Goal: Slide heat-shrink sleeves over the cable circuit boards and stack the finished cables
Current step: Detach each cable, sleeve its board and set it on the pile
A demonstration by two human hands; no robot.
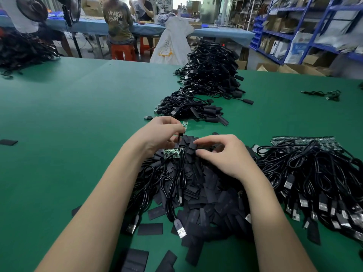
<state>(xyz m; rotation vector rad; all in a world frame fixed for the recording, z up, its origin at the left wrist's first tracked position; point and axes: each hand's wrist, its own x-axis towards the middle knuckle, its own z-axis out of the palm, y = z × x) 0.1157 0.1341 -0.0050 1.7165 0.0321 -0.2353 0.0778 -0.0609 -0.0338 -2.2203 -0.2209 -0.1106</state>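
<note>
My left hand [161, 134] pinches a small green circuit board [184, 124] whose black cable [179, 169] hangs down over the pile. My right hand [220, 154] hovers over the heap of flat black heat-shrink sleeves [206, 189], thumb and forefinger curled at a sleeve [191, 147] on top; whether it grips it is unclear. Another bare green board [171, 153] lies on the heap under my left wrist. Unsleeved cables with boards [306, 163] lie at the right. Finished sleeved cables [196, 108] are stacked beyond my hands.
A tall heap of black cables [212, 65] runs back along the green table [68, 114]. Loose sleeves [150, 228] lie near the front edge, one at far left [8, 142]. A stray cable [324, 94] lies far right. People work at a blue table [216, 32] behind; shelves stand right.
</note>
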